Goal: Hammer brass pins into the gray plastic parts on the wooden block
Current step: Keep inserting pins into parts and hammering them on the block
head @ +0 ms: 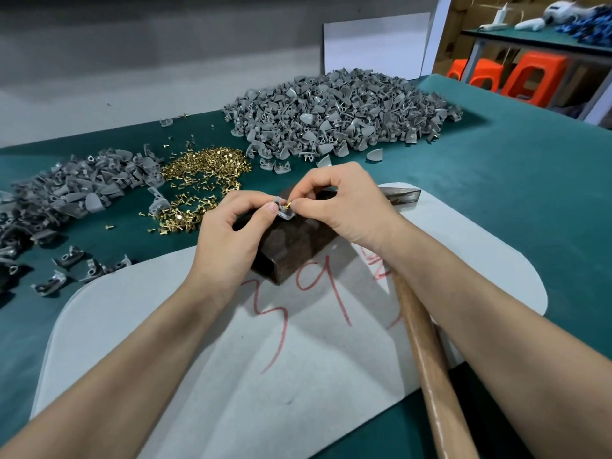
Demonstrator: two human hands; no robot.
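My left hand [228,233] pinches a gray plastic part [284,212] over the wooden block [291,250]. My right hand's [344,207] fingers pinch a brass pin [288,204] against it. The hammer [427,352] lies on the bench [496,180].

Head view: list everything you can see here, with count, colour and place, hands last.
table: one, green top, fills the view
white sheet: one, red marks, on the table
wooden block: one, dark brown, on the sheet
hammer: one, wooden handle, dark head, right of the block, under the right forearm
gray plastic part: one, pale gray, over the block
brass pin: one, gold, at the part
loose brass pins: one heap, gold, left behind the block
gray part piles: two, large far, smaller left
stools: three, orange, far right
left hand: grips the part
right hand: pinches the pin
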